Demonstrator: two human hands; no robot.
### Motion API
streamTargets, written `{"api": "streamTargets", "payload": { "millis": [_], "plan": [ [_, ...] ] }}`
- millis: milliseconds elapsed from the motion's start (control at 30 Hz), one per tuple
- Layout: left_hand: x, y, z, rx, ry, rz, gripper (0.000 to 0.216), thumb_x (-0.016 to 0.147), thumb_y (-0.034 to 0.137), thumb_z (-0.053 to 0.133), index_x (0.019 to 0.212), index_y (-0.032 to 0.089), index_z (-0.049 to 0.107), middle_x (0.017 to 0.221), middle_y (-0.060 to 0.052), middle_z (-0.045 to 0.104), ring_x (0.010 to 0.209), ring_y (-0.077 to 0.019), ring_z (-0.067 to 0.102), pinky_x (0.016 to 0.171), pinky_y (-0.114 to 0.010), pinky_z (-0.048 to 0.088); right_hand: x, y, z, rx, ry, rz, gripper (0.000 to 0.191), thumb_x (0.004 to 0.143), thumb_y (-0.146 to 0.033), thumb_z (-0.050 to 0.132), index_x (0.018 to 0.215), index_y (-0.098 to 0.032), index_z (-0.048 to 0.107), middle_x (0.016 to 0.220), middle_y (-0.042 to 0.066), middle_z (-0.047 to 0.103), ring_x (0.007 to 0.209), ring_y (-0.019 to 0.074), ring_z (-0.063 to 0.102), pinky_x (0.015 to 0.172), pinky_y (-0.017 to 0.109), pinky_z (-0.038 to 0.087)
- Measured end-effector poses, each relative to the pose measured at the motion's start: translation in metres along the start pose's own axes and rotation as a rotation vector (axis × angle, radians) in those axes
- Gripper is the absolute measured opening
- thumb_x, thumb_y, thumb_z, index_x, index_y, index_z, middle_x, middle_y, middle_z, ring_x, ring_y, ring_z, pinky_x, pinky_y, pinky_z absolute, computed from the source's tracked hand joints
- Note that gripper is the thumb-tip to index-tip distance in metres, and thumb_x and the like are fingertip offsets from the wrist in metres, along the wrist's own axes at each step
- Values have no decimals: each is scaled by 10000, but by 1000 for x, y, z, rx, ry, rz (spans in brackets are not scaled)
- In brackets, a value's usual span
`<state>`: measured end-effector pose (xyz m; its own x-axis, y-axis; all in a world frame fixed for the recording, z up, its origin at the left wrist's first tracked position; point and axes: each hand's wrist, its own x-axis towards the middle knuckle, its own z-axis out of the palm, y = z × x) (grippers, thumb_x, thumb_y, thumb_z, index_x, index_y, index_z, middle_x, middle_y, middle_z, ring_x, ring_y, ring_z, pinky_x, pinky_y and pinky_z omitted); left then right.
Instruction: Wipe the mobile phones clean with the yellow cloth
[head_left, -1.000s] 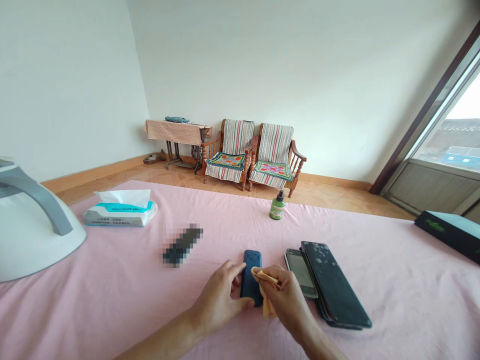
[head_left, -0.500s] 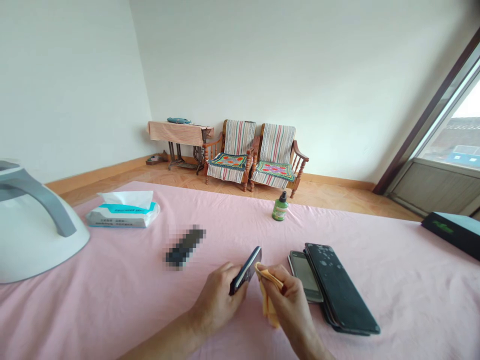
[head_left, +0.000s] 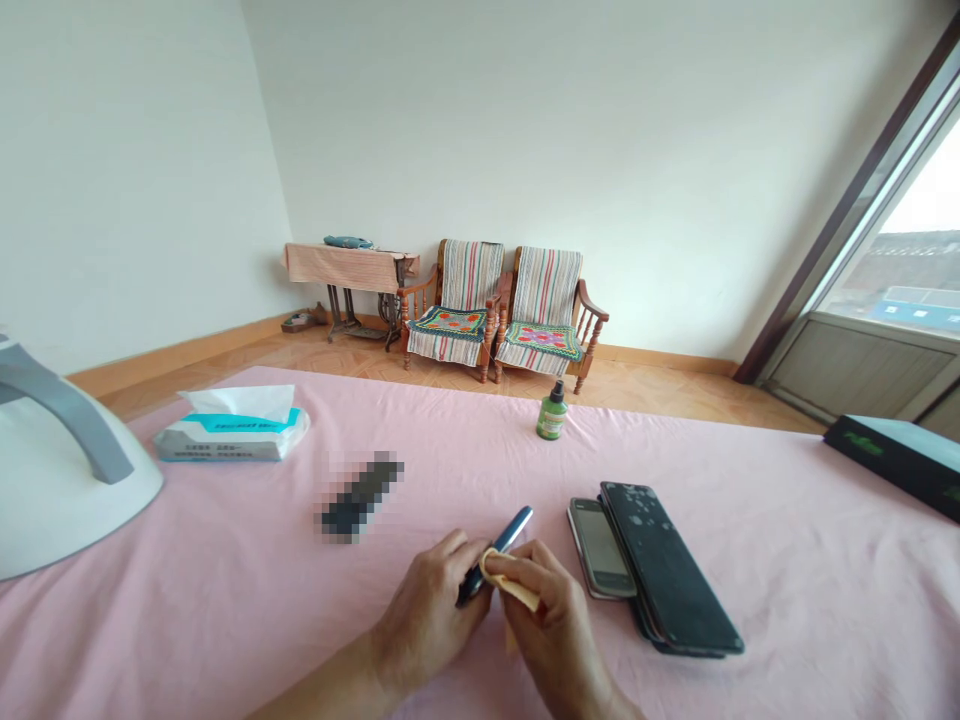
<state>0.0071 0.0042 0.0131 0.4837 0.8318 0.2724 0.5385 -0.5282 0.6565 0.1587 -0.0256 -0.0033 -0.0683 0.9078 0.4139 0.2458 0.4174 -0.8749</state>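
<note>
My left hand [head_left: 435,605] is closed around the lower end of a dark mobile phone [head_left: 516,530], which is tilted so that its narrow edge faces me. My right hand [head_left: 551,620] pinches a folded yellow cloth [head_left: 514,582] and presses it against the phone near my left fingers. Part of the cloth hangs below, mostly hidden by the hand. To the right lie a small grey phone [head_left: 602,548] and, overlapping its edge, a stack of larger black phones; the top black phone [head_left: 671,570] has pale marks at its far end.
A pink sheet [head_left: 247,560] covers the surface. On it are a green spray bottle [head_left: 552,416], a tissue pack [head_left: 229,435], a blurred-out dark object [head_left: 360,497], a white appliance with a grey handle [head_left: 67,490] and a black box [head_left: 892,465]. Two armchairs [head_left: 499,310] stand beyond.
My right hand has moved left, bringing the cloth onto the phone. The phone has turned from showing its flat face to showing its edge. The view has shifted slightly right.
</note>
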Motion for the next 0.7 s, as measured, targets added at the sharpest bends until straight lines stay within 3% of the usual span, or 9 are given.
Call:
{"api": "streamTargets", "payload": {
  "millis": [100, 233, 433, 567, 700],
  "plan": [
    [3, -2, -2, -25, 35, -50, 117, 852, 191, 485, 792, 195, 585, 778, -15, 568, 728, -171, 562, 656, -245, 405, -8, 0, -6, -89, -6, -7, 231, 853, -191, 520, 921, -234, 736, 758, 29, 579, 688, 141, 585, 624, 210, 450],
    [9, -11, -2, -198, 45, -207, 131, 812, 286, 532, 791, 174, 596, 731, -5, 567, 708, -170, 527, 635, -246, 384, -29, 20, -17, -213, -14, -20, 228, 852, -244, 523, 881, -245, 750, 713, 30, 567, 631, 132, 582, 566, 202, 408],
    [18, -23, -5, -444, -159, -389, 347, 734, 490, 572, 765, 145, 577, 569, 42, 523, 434, -94, 454, 383, -179, 293, -63, 52, -32, -217, 26, -38, 264, 889, -368, 507, 911, -274, 752, 690, 42, 571, 586, 134, 576, 532, 213, 403],
    [26, -10, 0, -618, -245, -450, 446, 697, 564, 582, 802, 130, 572, 557, 30, 551, 379, -64, 412, 336, -154, 259, -72, 53, -41, -151, 86, -45, 330, 897, -469, 482, 943, -280, 748, 698, 49, 578, 611, 147, 584, 550, 228, 421],
    [47, 15, 23, -771, -227, -429, 480, 683, 600, 594, 815, 141, 546, 603, 17, 581, 399, -55, 439, 362, -151, 297, -73, 46, -45, -132, 125, -38, 360, 891, -504, 474, 944, -275, 746, 697, 49, 577, 602, 146, 579, 547, 228, 430]
  ]
}}
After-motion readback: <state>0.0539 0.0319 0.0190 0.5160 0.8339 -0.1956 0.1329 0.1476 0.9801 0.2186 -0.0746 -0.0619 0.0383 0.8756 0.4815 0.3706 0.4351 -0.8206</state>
